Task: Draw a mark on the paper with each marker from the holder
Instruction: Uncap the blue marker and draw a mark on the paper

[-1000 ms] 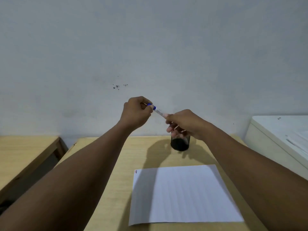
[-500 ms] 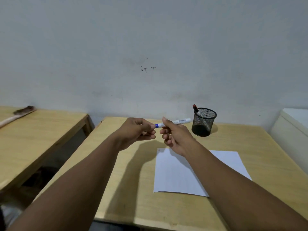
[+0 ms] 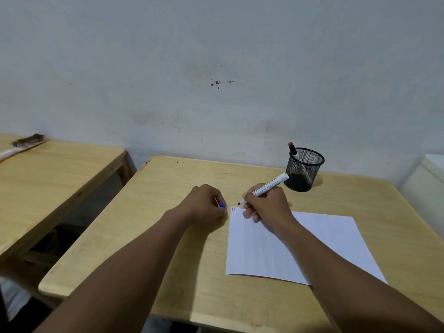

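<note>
Paper (image 3: 300, 246) lies on our surface (image 3: 192, 272). Our left hand (image 3: 206, 205) closes its grip on a blue cap (image 3: 223, 205); our right hand (image 3: 266, 203) grips the marker (image 3: 269, 186), tip above the paper's far-left corner. Beyond stands the holder (image 3: 304, 169).

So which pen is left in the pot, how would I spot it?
Find the wooden table with the white paper. Near its far edge stands a black mesh holder. The red-capped marker leans out of it, unlike the uncapped marker in the right hand.
</note>
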Action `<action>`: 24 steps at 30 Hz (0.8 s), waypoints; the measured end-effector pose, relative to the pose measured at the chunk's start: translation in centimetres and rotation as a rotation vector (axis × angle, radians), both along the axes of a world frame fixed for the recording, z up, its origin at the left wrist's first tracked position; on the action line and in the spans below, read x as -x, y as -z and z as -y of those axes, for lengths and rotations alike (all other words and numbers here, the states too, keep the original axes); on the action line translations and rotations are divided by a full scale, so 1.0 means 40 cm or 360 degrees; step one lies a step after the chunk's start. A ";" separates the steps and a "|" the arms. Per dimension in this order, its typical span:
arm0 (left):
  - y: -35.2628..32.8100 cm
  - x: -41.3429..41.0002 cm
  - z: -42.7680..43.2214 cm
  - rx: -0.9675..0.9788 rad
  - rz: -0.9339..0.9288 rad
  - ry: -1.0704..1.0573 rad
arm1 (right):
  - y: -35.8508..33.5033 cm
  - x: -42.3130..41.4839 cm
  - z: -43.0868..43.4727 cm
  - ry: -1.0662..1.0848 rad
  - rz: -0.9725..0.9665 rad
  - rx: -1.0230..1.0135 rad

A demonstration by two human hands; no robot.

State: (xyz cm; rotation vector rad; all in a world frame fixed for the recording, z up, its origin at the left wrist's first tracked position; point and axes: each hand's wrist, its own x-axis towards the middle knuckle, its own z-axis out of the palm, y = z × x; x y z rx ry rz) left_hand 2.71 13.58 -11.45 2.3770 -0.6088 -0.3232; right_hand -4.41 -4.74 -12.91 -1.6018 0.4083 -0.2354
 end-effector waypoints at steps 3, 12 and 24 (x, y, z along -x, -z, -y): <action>0.008 -0.004 0.005 -0.0012 0.0015 0.0000 | 0.027 0.005 -0.005 0.0068 0.0025 0.0157; 0.027 -0.009 0.009 0.0081 -0.0012 -0.0068 | 0.045 0.010 -0.005 0.0058 0.0062 0.0344; 0.040 -0.002 0.017 0.0151 -0.0043 -0.0088 | 0.030 0.016 0.006 0.0079 0.0036 0.0112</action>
